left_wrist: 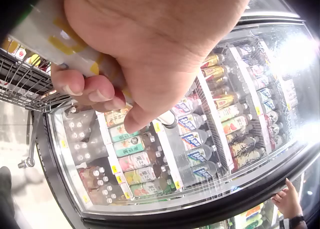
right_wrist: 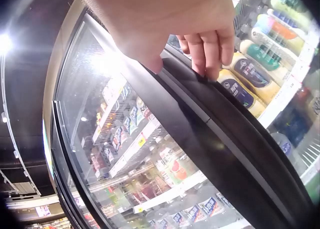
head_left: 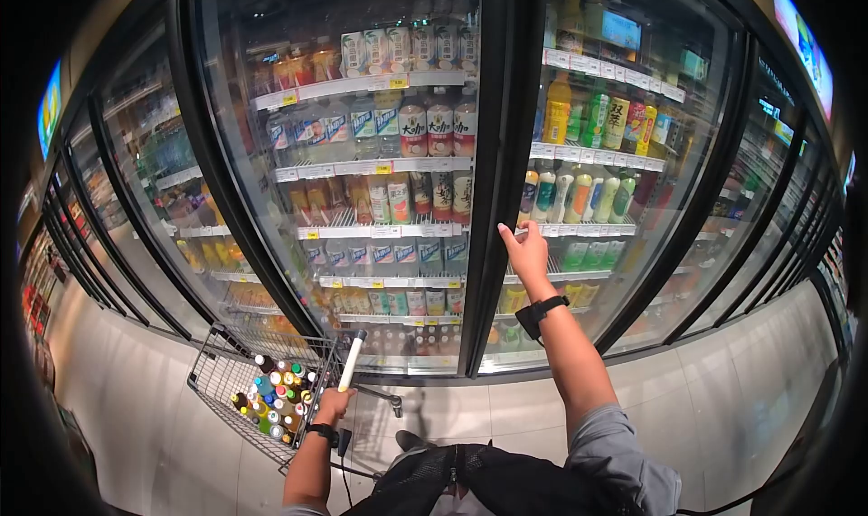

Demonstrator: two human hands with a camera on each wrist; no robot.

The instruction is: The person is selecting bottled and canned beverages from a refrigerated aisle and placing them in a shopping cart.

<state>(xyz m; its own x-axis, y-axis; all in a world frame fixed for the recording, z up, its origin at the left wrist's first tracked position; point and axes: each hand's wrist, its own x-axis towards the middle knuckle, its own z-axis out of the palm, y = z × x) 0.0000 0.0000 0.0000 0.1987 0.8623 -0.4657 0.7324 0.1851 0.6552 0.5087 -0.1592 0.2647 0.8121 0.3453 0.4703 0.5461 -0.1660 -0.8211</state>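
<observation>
My left hand grips the pale handle of a shopping cart. Close up in the left wrist view, its fingers curl round that handle bar, which has yellow marks. My right hand reaches forward to the black upright door frame of a glass-fronted drinks cooler. In the right wrist view its thumb lies on one side of this frame, and the curled fingers hook over the other edge. Bottled drinks stand on the shelf behind those fingers.
The wire cart at the lower left carries several capped bottles. Shelves of bottles and cartons fill the cooler behind glass. More cooler doors run off to both sides. Pale tiled floor lies in front.
</observation>
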